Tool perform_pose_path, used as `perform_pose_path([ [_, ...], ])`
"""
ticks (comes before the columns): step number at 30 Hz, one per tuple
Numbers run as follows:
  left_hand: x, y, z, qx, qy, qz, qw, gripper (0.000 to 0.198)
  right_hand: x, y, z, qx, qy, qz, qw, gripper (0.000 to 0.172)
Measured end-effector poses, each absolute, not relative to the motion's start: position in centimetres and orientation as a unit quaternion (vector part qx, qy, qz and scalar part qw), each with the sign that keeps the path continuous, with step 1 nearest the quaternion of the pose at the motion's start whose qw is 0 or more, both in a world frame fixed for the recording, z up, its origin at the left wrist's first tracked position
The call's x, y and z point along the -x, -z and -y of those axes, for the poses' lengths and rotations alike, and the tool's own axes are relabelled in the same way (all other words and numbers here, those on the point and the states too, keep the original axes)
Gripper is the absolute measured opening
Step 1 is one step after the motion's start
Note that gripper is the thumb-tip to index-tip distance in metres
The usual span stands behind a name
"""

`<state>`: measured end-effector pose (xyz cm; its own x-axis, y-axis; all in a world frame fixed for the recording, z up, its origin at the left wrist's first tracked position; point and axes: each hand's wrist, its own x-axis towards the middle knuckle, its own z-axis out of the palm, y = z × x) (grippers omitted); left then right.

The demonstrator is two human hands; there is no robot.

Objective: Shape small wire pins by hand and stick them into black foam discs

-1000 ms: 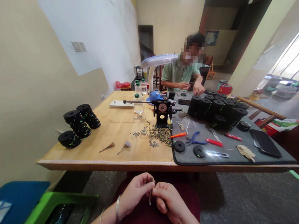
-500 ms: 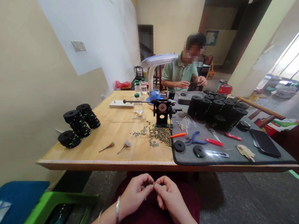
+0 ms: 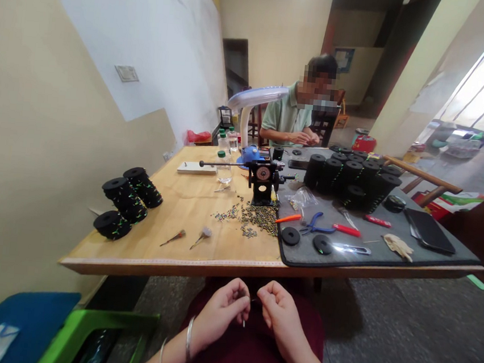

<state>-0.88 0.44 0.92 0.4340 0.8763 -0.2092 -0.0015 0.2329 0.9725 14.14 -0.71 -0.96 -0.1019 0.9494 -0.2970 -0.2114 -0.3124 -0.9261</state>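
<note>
My left hand (image 3: pixel 221 311) and my right hand (image 3: pixel 279 313) are held over my lap, just below the near edge of the wooden table (image 3: pixel 188 210). Both are closed in a pinch, a short gap between them. A tiny thin piece (image 3: pixel 244 320) hangs from my left fingertips; what it is I cannot make out. A fine strand seems to run between the two pinches. Bangles sit on my left wrist.
On the table: a pile of small beads (image 3: pixel 259 217), a black hand-crank winder (image 3: pixel 263 180), black spools (image 3: pixel 127 199) at left and more (image 3: pixel 351 175) on a grey mat (image 3: pixel 369 239), blue pliers (image 3: pixel 317 226), a desk lamp (image 3: pixel 254 100), bottles. A person (image 3: pixel 299 118) sits at the far end.
My hands have drawn slightly apart and risen a little toward the table edge. The person opposite brought both hands together in front of them.
</note>
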Motion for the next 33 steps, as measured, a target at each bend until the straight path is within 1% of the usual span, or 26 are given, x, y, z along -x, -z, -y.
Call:
perform_pose_path([
  [3, 0.91, -0.81, -0.46, -0.506, -0.346, -0.404, 0.679, 0.018, -14.02, 1.09, 0.72, 0.493, -0.639, 0.376, 0.456, 0.044],
  [5, 0.84, -0.78, -0.44, -0.507, -0.346, -0.411, 0.675, 0.019, -13.94, 1.14, 0.77, 0.49, -0.639, 0.378, 0.457, 0.043],
  [7, 0.72, -0.74, -0.44, -0.519, -0.333, -0.432, 0.658, 0.017, -13.87, 1.16, 0.83, 0.489, -0.639, 0.38, 0.455, 0.043],
  [11, 0.57, -0.42, -0.56, -0.541, -0.312, -0.462, 0.629, 0.005, -13.83, 1.12, 0.9, 0.49, -0.639, 0.386, 0.451, 0.045],
  [14, 0.58, -0.15, -0.65, -0.567, -0.316, -0.474, 0.595, 0.006, -13.82, 1.1, 0.87, 0.488, -0.64, 0.388, 0.449, 0.046],
  [17, 0.55, -0.14, -0.69, -0.597, -0.318, -0.486, 0.554, 0.003, -13.78, 1.09, 0.83, 0.488, -0.64, 0.392, 0.447, 0.047],
  [19, 0.49, -0.22, -0.68, -0.607, -0.316, -0.486, 0.544, 0.003, -13.74, 1.1, 0.83, 0.487, -0.639, 0.395, 0.446, 0.047],
  [27, 0.37, -0.4, -0.67, -0.604, -0.315, -0.48, 0.552, 0.012, -13.56, 1.24, 0.9, 0.482, -0.644, 0.39, 0.447, 0.049],
  [33, 0.28, -0.3, -0.54, -0.541, -0.333, -0.452, 0.627, 0.017, -13.72, 1.13, 0.96, 0.485, -0.641, 0.384, 0.455, 0.048],
])
